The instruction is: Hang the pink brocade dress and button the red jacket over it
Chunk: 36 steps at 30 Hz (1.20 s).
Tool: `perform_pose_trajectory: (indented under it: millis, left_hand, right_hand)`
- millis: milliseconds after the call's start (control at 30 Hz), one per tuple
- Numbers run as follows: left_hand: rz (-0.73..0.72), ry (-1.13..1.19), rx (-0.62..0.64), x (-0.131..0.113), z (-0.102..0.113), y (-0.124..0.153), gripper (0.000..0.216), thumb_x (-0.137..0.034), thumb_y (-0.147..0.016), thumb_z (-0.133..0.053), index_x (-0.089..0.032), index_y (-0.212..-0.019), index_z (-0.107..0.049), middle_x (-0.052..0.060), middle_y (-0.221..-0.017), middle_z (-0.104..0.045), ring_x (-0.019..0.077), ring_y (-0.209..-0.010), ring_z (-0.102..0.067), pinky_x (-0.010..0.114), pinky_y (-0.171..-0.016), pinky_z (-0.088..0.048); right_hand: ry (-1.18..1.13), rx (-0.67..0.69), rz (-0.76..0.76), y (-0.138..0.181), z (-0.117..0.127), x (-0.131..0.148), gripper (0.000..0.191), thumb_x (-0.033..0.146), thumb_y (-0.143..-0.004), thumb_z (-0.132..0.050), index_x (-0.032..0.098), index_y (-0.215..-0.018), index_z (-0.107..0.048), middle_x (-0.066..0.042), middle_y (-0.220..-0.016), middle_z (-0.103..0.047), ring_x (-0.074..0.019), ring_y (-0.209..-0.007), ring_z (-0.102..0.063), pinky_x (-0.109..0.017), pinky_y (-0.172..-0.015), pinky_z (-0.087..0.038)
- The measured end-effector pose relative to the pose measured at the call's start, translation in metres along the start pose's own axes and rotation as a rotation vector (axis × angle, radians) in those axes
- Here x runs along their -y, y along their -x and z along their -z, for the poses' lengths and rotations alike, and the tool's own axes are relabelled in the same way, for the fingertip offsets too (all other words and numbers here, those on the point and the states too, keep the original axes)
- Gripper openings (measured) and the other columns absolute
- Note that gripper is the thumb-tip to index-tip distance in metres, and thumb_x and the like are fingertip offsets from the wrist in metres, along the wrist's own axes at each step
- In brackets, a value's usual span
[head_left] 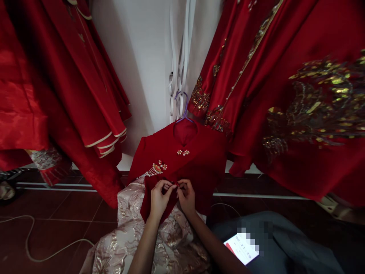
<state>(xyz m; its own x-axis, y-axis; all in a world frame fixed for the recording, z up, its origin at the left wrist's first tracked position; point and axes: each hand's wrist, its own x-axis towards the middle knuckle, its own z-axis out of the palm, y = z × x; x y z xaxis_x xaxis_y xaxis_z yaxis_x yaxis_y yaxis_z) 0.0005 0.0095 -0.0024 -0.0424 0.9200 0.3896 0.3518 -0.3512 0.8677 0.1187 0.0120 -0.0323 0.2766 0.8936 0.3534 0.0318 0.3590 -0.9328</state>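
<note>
A red short-sleeved top (207,160) hangs in the middle from a purple hanger (186,104). On its front are a beaded clasp (183,152) at the neck and a jeweled fan-shaped ornament (155,168) with pearl strands. My left hand (161,196) pinches the top's lower front between thumb and fingers. Close beside it, my right hand (186,194) also pinches the red cloth, fingertips nearly meeting the left ones. Anything small between the fingertips is too dim to make out. Below the top spreads a pale pink-gold brocade skirt (131,236).
Red garments (82,83) with pale trim hang at left. Others with gold sequins (316,102) hang at right. White straps (185,45) dangle before the white wall (137,57). A lit phone (242,248) lies on dark cloth; a cable (31,243) curls across the tiled floor.
</note>
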Motion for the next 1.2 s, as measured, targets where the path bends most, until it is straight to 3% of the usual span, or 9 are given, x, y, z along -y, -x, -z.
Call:
perform_pose_trajectory:
  millis: [633,1200]
  left_hand:
    - [0.044,0.156,0.084,0.0040,-0.0023,0.0009,0.020,-0.034,-0.077,-0.062,-0.016,-0.087,-0.065,0.004,-0.083,-0.069,0.0141,-0.073,-0.063,0.025,-0.071,-0.051]
    - [0.115,0.184,0.005,0.0046,-0.0047,0.0006,0.018,-0.033,-0.074,-0.064,-0.017,-0.082,-0.064,0.002,-0.076,-0.068,0.0133,-0.068,-0.063,0.024,-0.068,-0.050]
  right_hand:
    - [-0.040,0.029,-0.085,0.0000,-0.0008,-0.0008,0.015,0.028,-0.080,-0.053,0.021,-0.092,-0.048,0.005,-0.061,-0.051,-0.0084,-0.046,-0.046,-0.019,-0.042,-0.040]
    - [0.014,0.024,-0.064,-0.0011,-0.0002,-0.0040,0.012,0.025,-0.079,-0.054,0.020,-0.089,-0.049,0.004,-0.063,-0.050,-0.0077,-0.047,-0.046,-0.019,-0.044,-0.038]
